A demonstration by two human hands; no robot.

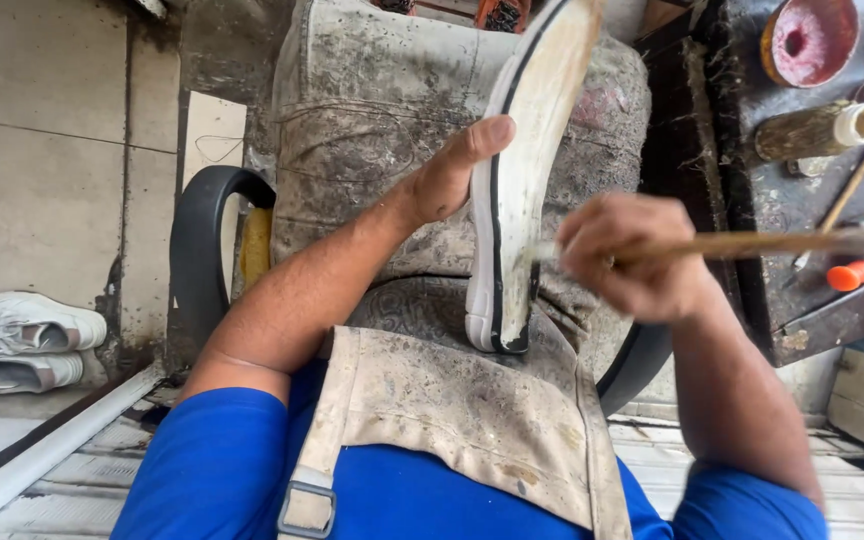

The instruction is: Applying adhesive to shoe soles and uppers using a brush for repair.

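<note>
My left hand [452, 175] gripped a white shoe sole [522, 170], fingers closed behind it and thumb along its edge, standing it upright on my lap over a stained apron [452, 410]. My right hand [632, 255] was closed around a thin wooden brush [752, 243], its tip touching the sole's face. A dirty table [802, 200] to my right carried a glue pot [809, 40]. White sneakers [22, 340] lay on the floor to my left.

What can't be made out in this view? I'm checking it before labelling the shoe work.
Head view:
- Shoe sole: toe cut off by the top edge; upper faces away.
- Brush tip: blurred, partly behind the right hand.
- Left hand: fingers hidden behind the sole.
- Red tin: cut off at top.
</note>
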